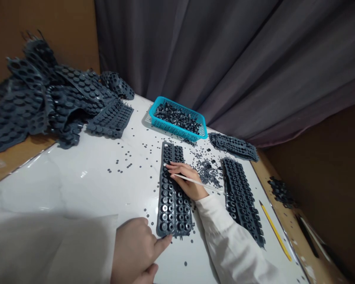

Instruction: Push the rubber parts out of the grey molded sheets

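A dark grey rubber sheet (165, 193) with rows of round, hollow-centred studs lies lengthwise on the white table. Over its upper half, my right hand (189, 179) pinches a thin white stick (195, 182). Its fingertips are at the left column of studs, and the stick's tip is hidden among them. My left hand (139, 248) rests at the sheet's near end, index finger stretched to touch the bottom edge, thumb apart, the other fingers curled. Tiny dark discs (208, 171) are scattered around the sheet, thickest to its right.
Behind stands a blue basket (177, 128) of small dark rubber parts. A heap of studded sheets (77, 90) fills the back left. At right lie another studded sheet (242, 197), a folded bundle (233, 146), a yellow pencil-like stick (275, 230) and dark scraps (281, 191). A grey curtain (225, 59) hangs behind.
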Available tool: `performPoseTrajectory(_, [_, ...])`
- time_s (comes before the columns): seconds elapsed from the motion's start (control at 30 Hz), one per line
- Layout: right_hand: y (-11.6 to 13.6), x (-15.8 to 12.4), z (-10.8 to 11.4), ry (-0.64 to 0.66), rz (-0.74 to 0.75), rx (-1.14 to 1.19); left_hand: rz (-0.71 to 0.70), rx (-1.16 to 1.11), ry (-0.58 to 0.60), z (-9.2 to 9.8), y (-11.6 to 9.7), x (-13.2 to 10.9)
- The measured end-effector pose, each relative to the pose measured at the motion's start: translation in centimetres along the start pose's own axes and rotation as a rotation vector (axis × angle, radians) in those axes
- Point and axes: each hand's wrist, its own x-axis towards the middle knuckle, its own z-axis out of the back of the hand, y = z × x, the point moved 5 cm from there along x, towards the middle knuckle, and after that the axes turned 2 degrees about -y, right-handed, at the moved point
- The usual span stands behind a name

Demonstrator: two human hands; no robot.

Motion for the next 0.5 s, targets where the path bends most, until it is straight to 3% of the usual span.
performPoseTrajectory(0.2, [0.2,0.3,0.0,0.012,0.016,-0.056,0.014,0.004,-0.056,0.0,0.0,-0.2])
performPoseTrajectory(0.5, [-0.4,0.1,1.0,-0.172,-0.033,-0.151,0.025,0.012,-0.013,0.2,0.0,-0.1])
